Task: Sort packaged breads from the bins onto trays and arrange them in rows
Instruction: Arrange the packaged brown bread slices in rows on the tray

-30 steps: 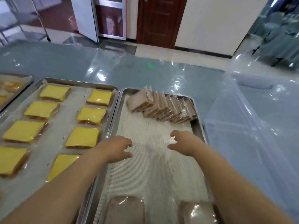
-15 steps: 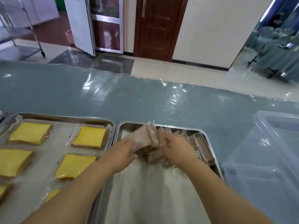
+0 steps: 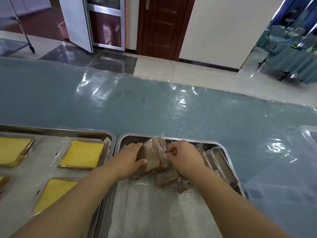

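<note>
A row of brown packaged breads (image 3: 216, 157) leans along the far edge of the right metal tray (image 3: 230, 159), which is lined with white mesh. My left hand (image 3: 131, 158) grips the leftmost brown packet (image 3: 152, 159) from its left side, thumb across its face. My right hand (image 3: 184, 156) pinches the clear wrapper of packets just right of it. More brown packets (image 3: 169, 178) lie loose below my hands. The left tray (image 3: 56, 130) holds yellow packaged breads (image 3: 82, 154) laid flat in rows.
A clear plastic bin (image 3: 308, 136) stands at the right edge, on the blue table (image 3: 154, 107). The two trays touch side by side. Beyond the table are a tiled floor, a brown door and a metal cart at far left.
Both hands reached from the tray's middle to the brown row at its far edge and took hold of packets. The camera tilted up, so the trays sit lower in view.
</note>
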Action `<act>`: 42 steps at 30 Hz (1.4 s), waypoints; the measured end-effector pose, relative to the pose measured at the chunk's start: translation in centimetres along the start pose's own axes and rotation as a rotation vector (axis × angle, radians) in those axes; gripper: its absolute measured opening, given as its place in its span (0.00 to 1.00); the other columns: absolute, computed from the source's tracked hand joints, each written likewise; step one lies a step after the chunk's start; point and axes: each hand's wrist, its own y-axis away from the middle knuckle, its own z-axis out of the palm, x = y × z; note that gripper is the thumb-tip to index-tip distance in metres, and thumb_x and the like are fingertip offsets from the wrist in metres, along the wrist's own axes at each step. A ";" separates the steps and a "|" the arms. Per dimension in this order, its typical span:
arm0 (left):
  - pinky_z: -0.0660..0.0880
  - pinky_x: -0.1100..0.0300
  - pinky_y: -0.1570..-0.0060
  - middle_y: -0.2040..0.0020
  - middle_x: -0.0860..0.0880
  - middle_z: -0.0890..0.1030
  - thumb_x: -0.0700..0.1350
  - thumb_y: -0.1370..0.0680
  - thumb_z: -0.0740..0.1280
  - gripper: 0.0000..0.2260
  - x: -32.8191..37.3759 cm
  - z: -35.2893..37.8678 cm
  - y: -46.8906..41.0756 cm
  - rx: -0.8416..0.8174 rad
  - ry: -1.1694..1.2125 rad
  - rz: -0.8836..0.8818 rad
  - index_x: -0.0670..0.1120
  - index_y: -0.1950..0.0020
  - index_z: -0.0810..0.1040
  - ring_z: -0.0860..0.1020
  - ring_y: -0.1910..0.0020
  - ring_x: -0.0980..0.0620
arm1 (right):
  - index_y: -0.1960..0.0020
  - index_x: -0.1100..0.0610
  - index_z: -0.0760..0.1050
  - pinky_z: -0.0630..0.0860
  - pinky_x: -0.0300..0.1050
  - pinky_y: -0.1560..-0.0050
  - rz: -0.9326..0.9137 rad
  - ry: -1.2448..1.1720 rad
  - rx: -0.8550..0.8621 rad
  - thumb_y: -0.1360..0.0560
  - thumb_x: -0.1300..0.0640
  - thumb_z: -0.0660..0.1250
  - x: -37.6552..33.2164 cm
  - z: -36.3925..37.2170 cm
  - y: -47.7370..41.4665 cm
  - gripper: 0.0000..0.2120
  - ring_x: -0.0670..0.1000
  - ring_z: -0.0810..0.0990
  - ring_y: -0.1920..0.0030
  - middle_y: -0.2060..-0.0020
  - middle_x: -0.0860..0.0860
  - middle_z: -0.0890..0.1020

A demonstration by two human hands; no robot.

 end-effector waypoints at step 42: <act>0.73 0.51 0.43 0.40 0.54 0.74 0.54 0.26 0.69 0.20 6.0 11.8 21.4 -0.208 -0.016 -0.055 0.55 0.36 0.70 0.74 0.44 0.53 | 0.42 0.48 0.75 0.76 0.49 0.46 0.329 -0.235 -0.096 0.21 0.60 0.61 13.1 1.1 26.9 0.12 0.51 0.77 0.45 0.45 0.48 0.79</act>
